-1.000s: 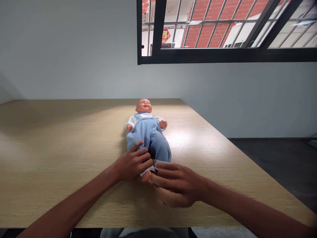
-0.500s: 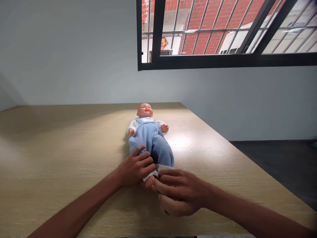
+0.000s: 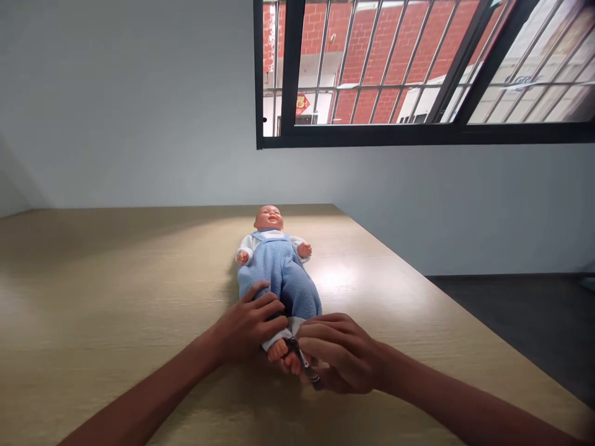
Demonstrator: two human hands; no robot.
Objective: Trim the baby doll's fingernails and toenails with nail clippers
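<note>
On its back lies a baby doll (image 3: 275, 263) in light blue fleece overalls and a white shirt, head at the far end and bare feet towards me. My left hand (image 3: 255, 322) is closed round the doll's lower leg on the left, above the white cuff. At the feet, the fingers of my right hand (image 3: 344, 350) are bent around a slim dark object (image 3: 304, 364) with light marks near its lower end; its kind is not clear. One end of it lies between the doll's ankles, by the white cuffs. My right fingers partly hide the doll's foot on that side.
The doll lies on a pale wood-grain table (image 3: 139, 279) whose right edge slants away towards the wall. A grey wall (image 3: 139, 105) stands behind it. Above is a black-framed window (image 3: 372, 135) with metal bars. Dark floor (image 3: 502, 328) shows at the right.
The slim dark object now shows below my right hand, between the doll's feet. My right fingers have shifted around it. My left hand keeps its hold, and the view has tilted slightly upward.
</note>
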